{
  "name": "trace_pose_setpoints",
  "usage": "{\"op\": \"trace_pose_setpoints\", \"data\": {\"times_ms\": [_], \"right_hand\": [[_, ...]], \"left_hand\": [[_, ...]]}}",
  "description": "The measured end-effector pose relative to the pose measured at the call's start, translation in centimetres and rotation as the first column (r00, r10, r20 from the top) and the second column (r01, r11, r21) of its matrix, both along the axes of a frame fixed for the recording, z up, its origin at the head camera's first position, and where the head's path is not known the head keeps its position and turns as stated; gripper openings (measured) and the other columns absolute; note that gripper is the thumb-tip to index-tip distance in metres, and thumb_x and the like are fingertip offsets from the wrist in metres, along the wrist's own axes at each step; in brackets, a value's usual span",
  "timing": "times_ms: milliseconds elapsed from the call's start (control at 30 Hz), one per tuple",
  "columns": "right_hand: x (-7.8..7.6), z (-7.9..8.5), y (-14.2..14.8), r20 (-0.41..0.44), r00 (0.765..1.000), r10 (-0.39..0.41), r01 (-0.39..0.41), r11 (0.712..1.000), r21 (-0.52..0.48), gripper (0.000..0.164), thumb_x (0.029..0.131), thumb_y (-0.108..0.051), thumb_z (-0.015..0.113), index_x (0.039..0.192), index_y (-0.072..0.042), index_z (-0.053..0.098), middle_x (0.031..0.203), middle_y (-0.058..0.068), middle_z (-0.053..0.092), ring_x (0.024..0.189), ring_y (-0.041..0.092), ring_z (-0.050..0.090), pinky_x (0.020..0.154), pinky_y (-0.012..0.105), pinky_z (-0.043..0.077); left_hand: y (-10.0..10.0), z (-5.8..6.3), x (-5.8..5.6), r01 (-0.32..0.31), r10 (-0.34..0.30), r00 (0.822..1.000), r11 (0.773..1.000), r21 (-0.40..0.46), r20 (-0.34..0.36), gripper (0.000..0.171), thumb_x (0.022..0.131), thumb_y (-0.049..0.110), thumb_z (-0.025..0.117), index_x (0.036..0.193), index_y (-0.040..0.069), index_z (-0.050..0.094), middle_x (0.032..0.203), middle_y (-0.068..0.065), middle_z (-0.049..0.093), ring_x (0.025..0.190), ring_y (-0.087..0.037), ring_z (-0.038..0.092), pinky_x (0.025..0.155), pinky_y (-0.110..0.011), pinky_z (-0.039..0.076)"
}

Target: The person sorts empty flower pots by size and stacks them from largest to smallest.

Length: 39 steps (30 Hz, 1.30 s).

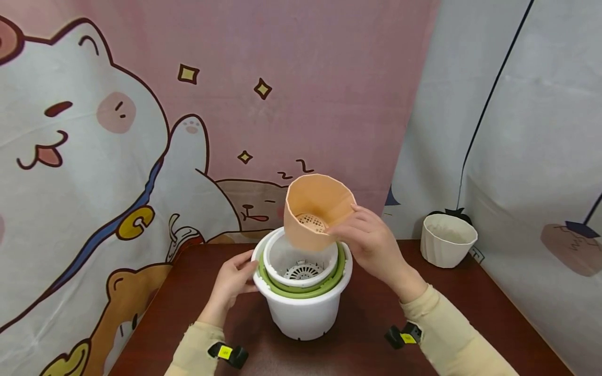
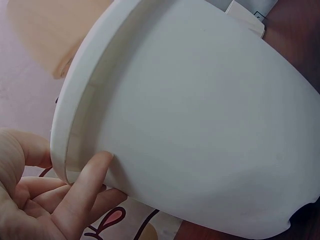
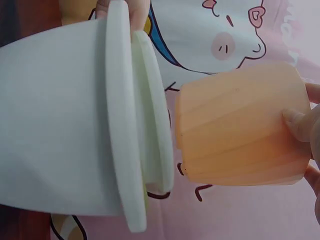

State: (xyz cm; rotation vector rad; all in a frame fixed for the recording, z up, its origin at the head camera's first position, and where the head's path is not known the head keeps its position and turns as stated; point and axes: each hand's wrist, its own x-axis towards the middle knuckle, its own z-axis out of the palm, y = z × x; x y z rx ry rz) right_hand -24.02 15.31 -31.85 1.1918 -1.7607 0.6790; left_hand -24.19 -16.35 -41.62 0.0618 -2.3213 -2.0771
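Observation:
My right hand (image 1: 376,245) pinches the rim of an orange plastic flower pot (image 1: 315,196), which has a holed bottom. The pot is tilted above a nested stack, and in the right wrist view a small gap separates it from the stack. The stack is a large white flower pot (image 1: 305,316), a green pot (image 1: 301,293) inside it, and a smaller white pot (image 1: 281,256) with a slotted bottom innermost. At the stack's left side, my left hand (image 1: 231,282) grips the large white pot's rim, fingers and thumb around the edge in the left wrist view.
A small cream pot (image 1: 447,243) stands at the back right of the dark red-brown table (image 1: 197,292). Behind and beside the table hangs a printed cartoon cloth (image 1: 329,104). Each sleeve carries a black wrist camera.

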Motion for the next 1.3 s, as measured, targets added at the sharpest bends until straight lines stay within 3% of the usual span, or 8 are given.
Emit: {"op": "trace_pose_setpoints", "data": {"times_ms": [267,467,733,1300], "right_hand": [[0.2,-0.9,-1.2,0.065,0.998,-0.007,0.004,0.999,0.051,0.022,0.088,0.0,0.07,0.103,-0.015,0.077,0.094,0.0,0.072,0.095,0.021,0.065,0.108,0.053,0.04],[0.0,-1.7,-2.0,0.059,0.998,-0.014,0.01,0.997,0.077,0.023,0.084,0.001,0.072,0.101,-0.015,0.077,0.09,-0.001,0.072,0.094,0.02,0.064,0.106,0.051,0.043],[-0.2,-2.5,-2.9,0.077,0.996,-0.038,0.028,0.991,0.127,0.036,0.08,0.012,0.07,0.101,-0.016,0.077,0.089,-0.003,0.071,0.093,0.019,0.063,0.105,0.049,0.044],[-0.8,-4.3,-3.9,0.131,0.987,-0.091,0.062,0.976,0.21,0.031,0.079,0.007,0.073,0.098,-0.017,0.076,0.086,-0.006,0.071,0.087,0.016,0.063,0.1,0.046,0.049]], "left_hand": [[0.1,0.3,0.3,-0.003,0.003,1.0,1.0,-0.007,0.005,0.044,0.098,0.009,0.061,0.139,-0.003,0.053,0.115,-0.023,0.065,0.076,-0.022,0.069,0.06,-0.043,0.062],[0.1,0.3,0.2,-0.001,0.001,1.0,1.0,-0.009,0.006,0.044,0.098,0.009,0.061,0.139,-0.003,0.053,0.114,-0.022,0.065,0.077,-0.023,0.069,0.06,-0.043,0.062],[0.2,0.5,0.4,-0.002,0.002,1.0,1.0,-0.006,0.007,0.043,0.098,0.009,0.061,0.139,-0.003,0.053,0.115,-0.022,0.065,0.077,-0.023,0.069,0.06,-0.043,0.062],[-0.1,-0.1,0.0,0.004,-0.004,1.0,1.0,0.004,-0.01,0.042,0.097,0.008,0.059,0.138,-0.003,0.054,0.113,-0.022,0.066,0.077,-0.024,0.069,0.061,-0.042,0.062]]}}
